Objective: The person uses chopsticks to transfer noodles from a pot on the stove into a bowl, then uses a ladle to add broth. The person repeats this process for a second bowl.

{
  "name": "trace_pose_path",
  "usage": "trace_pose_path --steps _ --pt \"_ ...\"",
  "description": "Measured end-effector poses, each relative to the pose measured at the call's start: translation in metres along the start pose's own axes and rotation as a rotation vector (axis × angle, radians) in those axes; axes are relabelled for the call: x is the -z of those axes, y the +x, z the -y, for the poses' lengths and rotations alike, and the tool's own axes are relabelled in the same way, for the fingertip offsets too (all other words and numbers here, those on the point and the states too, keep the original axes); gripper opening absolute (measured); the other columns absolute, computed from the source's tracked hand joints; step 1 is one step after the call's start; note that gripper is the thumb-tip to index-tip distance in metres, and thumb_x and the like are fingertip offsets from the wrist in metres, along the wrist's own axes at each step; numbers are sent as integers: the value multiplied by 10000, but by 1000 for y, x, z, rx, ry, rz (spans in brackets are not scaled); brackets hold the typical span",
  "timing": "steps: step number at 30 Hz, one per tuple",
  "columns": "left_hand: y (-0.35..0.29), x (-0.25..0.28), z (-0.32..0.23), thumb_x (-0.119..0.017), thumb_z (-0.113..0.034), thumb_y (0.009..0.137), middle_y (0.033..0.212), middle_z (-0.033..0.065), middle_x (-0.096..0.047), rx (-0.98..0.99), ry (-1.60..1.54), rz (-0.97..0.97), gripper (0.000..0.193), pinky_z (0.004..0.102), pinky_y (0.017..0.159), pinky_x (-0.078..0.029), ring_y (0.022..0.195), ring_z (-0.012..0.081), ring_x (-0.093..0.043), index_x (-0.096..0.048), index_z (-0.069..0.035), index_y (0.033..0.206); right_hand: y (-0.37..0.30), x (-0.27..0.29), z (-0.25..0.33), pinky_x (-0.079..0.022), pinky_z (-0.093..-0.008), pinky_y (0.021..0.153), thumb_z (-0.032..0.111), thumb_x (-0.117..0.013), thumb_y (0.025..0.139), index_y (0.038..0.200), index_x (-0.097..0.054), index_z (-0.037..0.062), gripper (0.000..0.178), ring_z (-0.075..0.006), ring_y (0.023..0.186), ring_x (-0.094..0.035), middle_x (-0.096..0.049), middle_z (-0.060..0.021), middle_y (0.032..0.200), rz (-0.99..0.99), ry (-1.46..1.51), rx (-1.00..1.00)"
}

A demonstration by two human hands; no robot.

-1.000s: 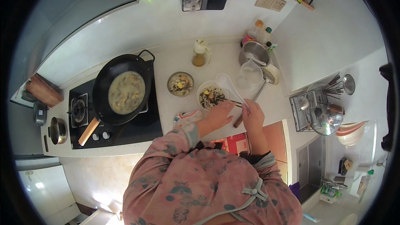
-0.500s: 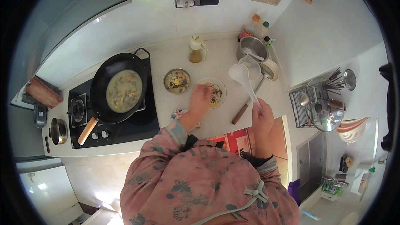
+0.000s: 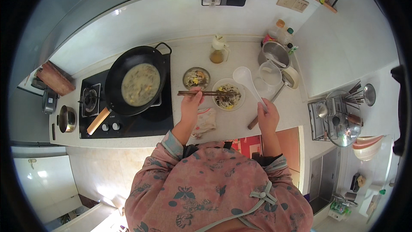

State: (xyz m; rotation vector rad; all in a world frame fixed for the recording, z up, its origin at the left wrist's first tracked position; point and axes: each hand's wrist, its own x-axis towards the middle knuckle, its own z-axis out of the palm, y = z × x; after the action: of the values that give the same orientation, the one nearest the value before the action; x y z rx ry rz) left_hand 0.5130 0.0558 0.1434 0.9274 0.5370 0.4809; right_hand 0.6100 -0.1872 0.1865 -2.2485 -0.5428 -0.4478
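Observation:
My left hand is closed around a pair of brown chopsticks, which lie level and point right over a clear plate. Dark and pale shredded food with yellow bits sits on that plate. In my right hand is the handle of a white ladle, its bowl raised just past the plate's upper right. A small metal bowl of similar food stands beyond my left hand. Beneath that wrist lies a patterned cloth.
At left a black wok holds cloudy soup on the stove, its wooden handle toward me. A glass oil jug stands behind the plates. To the right are a metal pot, a clear container and a wood-handled utensil.
My left hand has drawn back left from over the plate, and the chopsticks now show crosswise in it. My right hand still holds the ladle. The whole view has shifted slightly.

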Motion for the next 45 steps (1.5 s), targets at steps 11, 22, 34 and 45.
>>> trace_pose_path --steps 11,22,34,45 --pt "11 11 18 -532 -54 880 848 6 -561 -204 206 16 120 223 682 -419 751 76 -505 -547 -40 997 -5 -4 -1 -438 -318 543 173 -620 803 980 -624 57 211 -225 580 -541 -595 -121 780 26 9 -51" --pt "20 8 36 -565 -38 810 770 39 -529 -425 617 -196 118 261 623 -436 675 124 -512 -514 -43 917 -11 3 -5 -451 -314 557 176 -619 809 980 -625 43 216 -209 571 -548 -599 -116 787 2 30 -126" --pt "50 14 123 -649 -135 751 922 92 -553 106 622 67 498 296 543 -500 744 172 -573 -361 -34 1144 -17 3 -9 -468 -329 619 206 -606 817 998 -620 37 248 -241 667 -591 -611 -145 828 58 -18 -250" --pt "45 -3 103 -466 31 762 1134 171 -466 596 -5 160 586 472 764 -537 930 335 -589 -207 -93 1273 -21 4 -30 -458 -294 621 230 -626 812 1030 -617 21 302 -202 652 -561 -623 -123 814 56 11 -287"
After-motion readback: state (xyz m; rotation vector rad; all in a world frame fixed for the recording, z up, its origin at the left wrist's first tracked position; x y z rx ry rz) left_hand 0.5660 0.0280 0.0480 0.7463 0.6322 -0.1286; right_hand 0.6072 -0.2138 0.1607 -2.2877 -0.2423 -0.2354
